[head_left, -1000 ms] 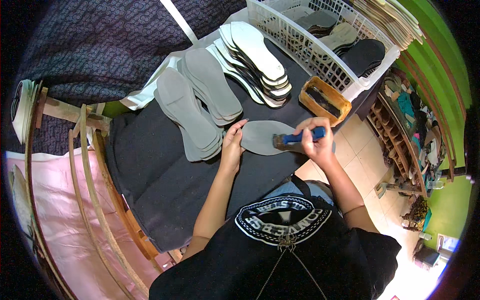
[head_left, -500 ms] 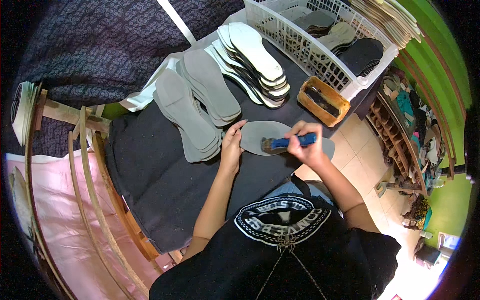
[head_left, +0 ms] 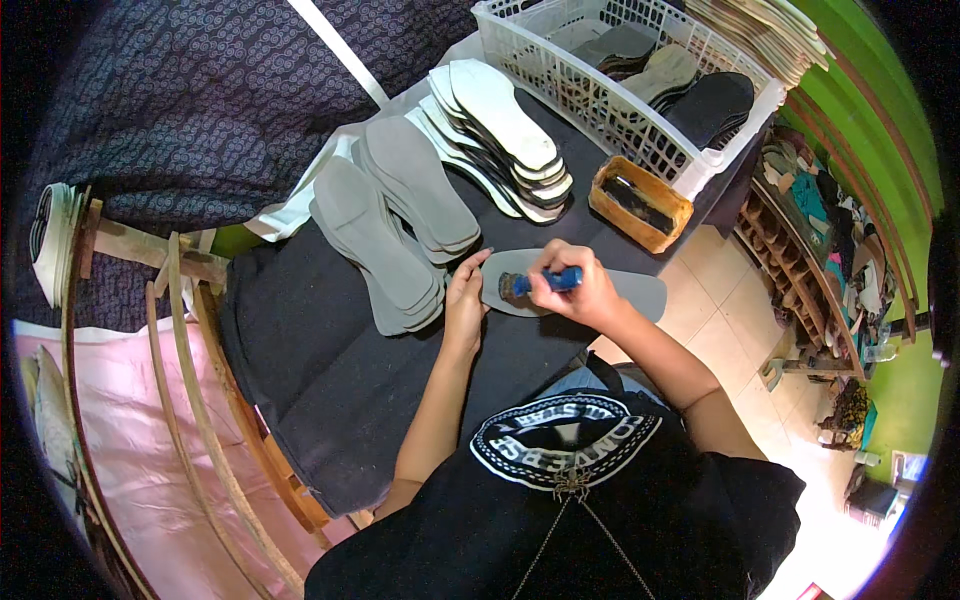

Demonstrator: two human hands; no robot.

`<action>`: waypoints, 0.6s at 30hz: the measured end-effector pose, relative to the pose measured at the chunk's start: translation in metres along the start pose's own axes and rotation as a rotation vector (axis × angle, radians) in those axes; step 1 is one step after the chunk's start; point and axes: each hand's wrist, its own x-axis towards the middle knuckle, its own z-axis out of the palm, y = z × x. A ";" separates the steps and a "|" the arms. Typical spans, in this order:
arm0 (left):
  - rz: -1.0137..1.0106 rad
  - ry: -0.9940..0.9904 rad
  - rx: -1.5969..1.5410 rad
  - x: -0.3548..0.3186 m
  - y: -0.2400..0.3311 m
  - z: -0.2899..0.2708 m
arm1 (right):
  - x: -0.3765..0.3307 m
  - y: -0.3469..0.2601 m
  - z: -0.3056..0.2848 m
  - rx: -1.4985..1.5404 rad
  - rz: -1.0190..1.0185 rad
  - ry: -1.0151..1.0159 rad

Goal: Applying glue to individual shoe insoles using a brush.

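Right hand (head_left: 580,292) closed around a blue-handled brush (head_left: 545,282), bristles on a flat grey foam insole (head_left: 640,292) lying on the dark cloth-covered table (head_left: 330,400); left hand (head_left: 466,300), fingers extended, presses the insole's end.

A grey insole (head_left: 600,290) was laid flat on the dark desk (head_left: 330,400); a blue-handled brush (head_left: 545,282) was pressed bristles-down near its left end.

The brush (head_left: 528,284) bristles are blurred, its handle hidden by the right hand (head_left: 575,292). The basket (head_left: 640,128) is cut off at twelve o'clock.
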 end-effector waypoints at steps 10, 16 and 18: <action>-0.005 0.036 0.027 -0.002 0.001 -0.002 | 0.032 -0.019 -0.044 -0.353 0.411 -0.133; 0.020 -0.003 0.005 0.001 -0.001 -0.001 | 0.025 -0.009 0.001 -0.129 0.239 -0.119; 0.006 0.015 -0.002 -0.002 0.004 0.003 | 0.012 -0.004 -0.005 -0.102 0.169 -0.058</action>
